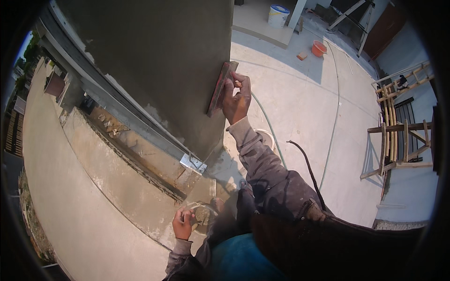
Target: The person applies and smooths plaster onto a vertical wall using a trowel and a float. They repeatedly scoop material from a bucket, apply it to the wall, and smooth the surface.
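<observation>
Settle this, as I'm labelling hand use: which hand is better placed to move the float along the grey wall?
Probably the right hand: it grips the plastering float at the right edge of the grey wall. The left hand is low, well apart from both.

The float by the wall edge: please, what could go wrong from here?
Two risks, I would judge. The float in the right hand is at the edge of the grey wall; uneven pressure there might chip or round the corner. The green hose lies loose on the pale floor to the person's right, so a foot could catch on it during a step that way.
</observation>
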The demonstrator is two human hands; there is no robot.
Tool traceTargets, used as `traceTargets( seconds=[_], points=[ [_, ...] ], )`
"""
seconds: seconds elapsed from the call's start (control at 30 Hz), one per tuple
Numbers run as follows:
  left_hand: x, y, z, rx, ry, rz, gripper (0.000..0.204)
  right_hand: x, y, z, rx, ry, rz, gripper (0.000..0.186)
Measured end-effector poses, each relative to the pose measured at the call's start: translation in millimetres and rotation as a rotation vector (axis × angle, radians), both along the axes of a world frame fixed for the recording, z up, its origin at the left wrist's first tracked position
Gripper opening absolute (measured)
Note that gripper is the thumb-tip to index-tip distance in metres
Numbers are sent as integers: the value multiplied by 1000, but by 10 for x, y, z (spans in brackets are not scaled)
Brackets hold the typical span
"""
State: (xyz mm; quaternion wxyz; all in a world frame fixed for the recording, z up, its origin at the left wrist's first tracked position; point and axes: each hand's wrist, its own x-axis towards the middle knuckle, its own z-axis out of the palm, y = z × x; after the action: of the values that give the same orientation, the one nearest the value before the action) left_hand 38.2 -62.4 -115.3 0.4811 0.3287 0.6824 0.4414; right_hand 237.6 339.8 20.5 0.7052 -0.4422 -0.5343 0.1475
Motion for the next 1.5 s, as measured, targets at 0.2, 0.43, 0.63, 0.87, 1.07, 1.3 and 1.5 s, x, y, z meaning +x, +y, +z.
traceTargets(
  seconds=[0.2, 0.43, 0.63, 0.87, 1.07, 1.3, 1.5],
  points=[
    [40, 31, 149, 17, 17, 9, 35, -251, 70, 1606, 490, -99, -35, 18],
    [75, 58, -26, 31, -61, 2, 35, 152, 257, 296, 91, -97, -40, 21],
    [104, 105, 68, 110, 7, -30, 33, -109, 585, 2576, 458, 0, -30, 18],
    [50, 99, -93, 129, -73, 21, 34, -22, -58, 982, 587, -347, 3, 21],
    [17, 69, 23, 107, -81, 80, 36, 126, 470, 1446, 414, -131, -83, 21],
    [-125, -151, -18, -8, -25, 97, 39, -220, -79, 1198, 722, -304, 75, 24],
    [-30, 27, -57, -95, -155, 63, 38, 820, 82, -1416, 1, -428, -149, 26]
  ],
)
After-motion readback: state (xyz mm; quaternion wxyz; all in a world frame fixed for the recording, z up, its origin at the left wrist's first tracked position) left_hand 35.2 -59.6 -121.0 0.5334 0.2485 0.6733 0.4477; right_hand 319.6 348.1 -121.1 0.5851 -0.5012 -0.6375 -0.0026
